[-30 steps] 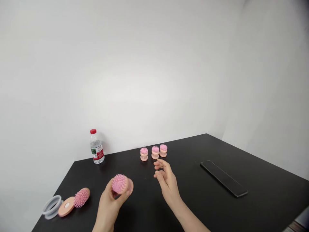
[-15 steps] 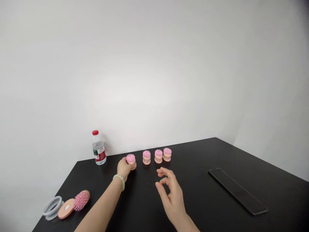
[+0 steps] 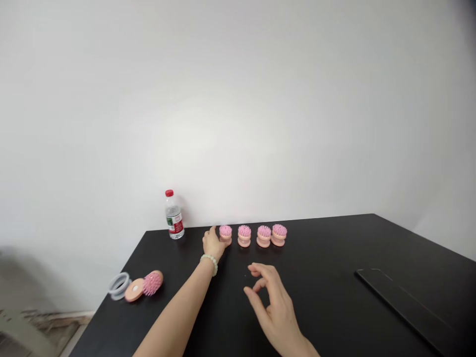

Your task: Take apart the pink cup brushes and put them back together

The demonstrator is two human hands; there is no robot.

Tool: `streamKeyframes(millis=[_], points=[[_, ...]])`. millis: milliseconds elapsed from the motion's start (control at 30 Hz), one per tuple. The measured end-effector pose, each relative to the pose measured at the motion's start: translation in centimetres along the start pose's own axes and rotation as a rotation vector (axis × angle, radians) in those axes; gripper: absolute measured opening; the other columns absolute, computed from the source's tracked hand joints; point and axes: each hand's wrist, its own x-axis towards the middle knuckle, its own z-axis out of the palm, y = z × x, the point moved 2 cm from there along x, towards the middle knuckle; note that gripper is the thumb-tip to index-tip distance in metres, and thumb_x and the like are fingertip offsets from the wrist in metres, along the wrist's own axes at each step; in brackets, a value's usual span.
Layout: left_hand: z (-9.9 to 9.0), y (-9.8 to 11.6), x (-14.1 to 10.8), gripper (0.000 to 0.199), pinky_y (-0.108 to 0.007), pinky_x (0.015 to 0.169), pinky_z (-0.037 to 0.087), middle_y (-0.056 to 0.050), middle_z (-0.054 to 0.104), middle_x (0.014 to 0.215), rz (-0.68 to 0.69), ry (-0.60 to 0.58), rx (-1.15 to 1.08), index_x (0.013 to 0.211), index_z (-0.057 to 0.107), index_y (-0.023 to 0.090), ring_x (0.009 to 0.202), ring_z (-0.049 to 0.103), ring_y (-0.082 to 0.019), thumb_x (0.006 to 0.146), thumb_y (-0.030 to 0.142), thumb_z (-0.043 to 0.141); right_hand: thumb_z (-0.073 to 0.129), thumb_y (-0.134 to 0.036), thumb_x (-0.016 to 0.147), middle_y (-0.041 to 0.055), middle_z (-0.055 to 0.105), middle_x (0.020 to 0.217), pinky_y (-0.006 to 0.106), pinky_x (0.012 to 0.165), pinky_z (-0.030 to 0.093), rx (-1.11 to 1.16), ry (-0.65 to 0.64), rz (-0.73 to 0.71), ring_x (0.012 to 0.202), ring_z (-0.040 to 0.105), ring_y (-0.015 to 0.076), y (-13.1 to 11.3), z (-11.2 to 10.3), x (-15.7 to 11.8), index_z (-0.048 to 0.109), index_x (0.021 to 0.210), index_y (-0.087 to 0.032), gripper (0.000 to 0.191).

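My left hand (image 3: 213,244), a pale beaded bracelet at its wrist, is closed around the leftmost upright scalp brush (image 3: 225,235). The thumb lies across the front of its narrow waist; the fingertips behind it are hidden. This brush has pink bristles on top and a peach base. Three similar brushes stand to its right in a row: one scalp brush (image 3: 244,236), another scalp brush (image 3: 264,236) and a last scalp brush (image 3: 278,235). My right hand (image 3: 273,302) hovers nearer to me over the black table (image 3: 327,277), thumb and fingers apart, holding nothing.
A water bottle with a red cap (image 3: 174,218) stands at the back left. On the left side lie translucent rings (image 3: 119,286), a peach disc (image 3: 134,290) and a tipped brush (image 3: 152,283). A flat black panel (image 3: 403,305) lies at right. Behind is a white wall (image 3: 238,124).
My left hand has moved the leftmost brush back and right, closer to the row. The view has turned left, so everything appears shifted right. My right hand keeps its curved, parted pose.
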Motion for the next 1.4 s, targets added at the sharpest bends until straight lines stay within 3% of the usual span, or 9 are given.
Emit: streamKeyframes(millis=[233, 433, 600, 733, 833, 900, 1067, 1233, 1400], points=[[-10.1, -1.6, -5.8, 0.038, -0.057, 0.107, 0.043, -0.01, 0.058, 0.139, 0.308, -0.107, 0.413, 0.127, 0.061, 0.02, 0.129, 0.054, -0.031, 0.092, 0.034, 0.067, 0.052, -0.03, 0.098, 0.0102, 0.063, 0.109, 0.041, 0.075, 0.061, -0.002, -0.032, 0.056, 0.075, 0.068, 0.0206, 0.5, 0.8, -0.4, 0.049, 0.126, -0.026, 0.028], [-20.1, -7.7, -8.0, 0.033, -0.054, 0.103, 0.045, -0.009, 0.064, 0.126, 0.119, -0.116, 0.67, 0.118, 0.064, 0.017, 0.121, 0.058, -0.029, 0.089, 0.033, 0.069, 0.053, -0.033, 0.098, 0.0087, 0.064, 0.106, 0.039, 0.072, 0.062, -0.003, -0.056, 0.073, 0.071, 0.068, 0.0195, 0.3, 1.1, -0.5, 0.053, 0.124, -0.026, 0.027], [-24.7, -12.2, -9.6, 0.042, -0.055, 0.103, 0.044, -0.009, 0.06, 0.132, -0.021, -0.081, 0.739, 0.126, 0.059, 0.019, 0.122, 0.056, -0.03, 0.087, 0.027, 0.071, 0.055, -0.037, 0.096, 0.0084, 0.064, 0.107, 0.039, 0.073, 0.061, 0.022, -0.075, 0.117, 0.073, 0.069, 0.0198, 1.0, 1.9, -0.9, 0.055, 0.121, -0.026, 0.028], [-25.5, -14.3, -10.4, 0.072, -0.05, 0.106, 0.042, -0.014, 0.058, 0.139, -0.075, -0.072, 0.738, 0.131, 0.058, 0.02, 0.126, 0.056, -0.034, 0.063, 0.012, 0.082, 0.059, -0.031, 0.093, 0.0095, 0.065, 0.111, 0.039, 0.072, 0.062, 0.073, -0.223, 0.108, 0.071, 0.069, 0.0189, 0.0, 4.0, -1.1, 0.057, 0.122, -0.025, 0.029], [-24.5, -14.7, -10.3, 0.086, -0.048, 0.113, 0.036, -0.019, 0.042, 0.157, -0.047, -0.065, 0.721, 0.138, 0.054, 0.018, 0.143, 0.039, -0.041, 0.057, 0.01, 0.082, 0.067, -0.023, 0.085, 0.0114, 0.063, 0.126, 0.041, 0.083, 0.062, 0.115, -0.463, 0.03, 0.101, 0.069, 0.0271, -2.9, 6.6, -0.4, 0.058, 0.128, -0.027, 0.044], [-23.4, -14.5, -10.0, 0.088, -0.048, 0.119, 0.028, -0.016, 0.035, 0.163, 0.002, -0.082, 0.708, 0.138, 0.055, 0.019, 0.151, 0.024, -0.042, 0.055, 0.01, 0.084, 0.073, -0.02, 0.079, 0.0114, 0.059, 0.137, 0.047, 0.098, 0.056, 0.125, -0.612, -0.004, 0.123, 0.059, 0.033, -5.1, 9.1, 0.5, 0.057, 0.134, -0.028, 0.058], [-22.1, -14.3, -9.0, 0.091, -0.057, 0.123, 0.014, -0.016, 0.035, 0.163, 0.059, -0.112, 0.679, 0.131, 0.062, 0.019, 0.153, 0.014, -0.044, 0.046, 0.001, 0.089, 0.082, -0.02, 0.072, 0.015, 0.044, 0.154, 0.051, 0.112, 0.043, 0.095, -0.797, 0.015, 0.139, 0.045, 0.0371, -8.8, 16.8, 3.0, 0.045, 0.148, -0.021, 0.085], [-23.1, -16.5, -8.3, 0.052, -0.059, 0.109, 0.041, -0.012, 0.047, 0.152, -0.003, -0.09, 0.58, 0.133, 0.057, 0.019, 0.137, 0.046, -0.035, 0.085, 0.026, 0.075, 0.083, -0.01, 0.067, 0.0129, 0.051, 0.149, 0.049, 0.105, 0.047, 0.078, -0.819, 0.034, 0.133, 0.05, 0.0366, -9.3, 22.1, 3.9, 0.054, 0.14, -0.024, 0.08], [-23.8, -18.7, -8.3, 0.033, -0.05, 0.094, 0.054, -0.009, 0.065, 0.127, -0.035, -0.06, 0.343, 0.122, 0.062, 0.018, 0.111, 0.065, -0.025, 0.093, 0.032, 0.065, 0.073, -0.002, 0.069, 0.01, 0.069, 0.111, 0.043, 0.095, 0.05, 0.105, -0.74, 0.098, 0.108, 0.062, 0.031, -7.8, 22.0, 3.7, 0.067, 0.107, -0.02, 0.042]])
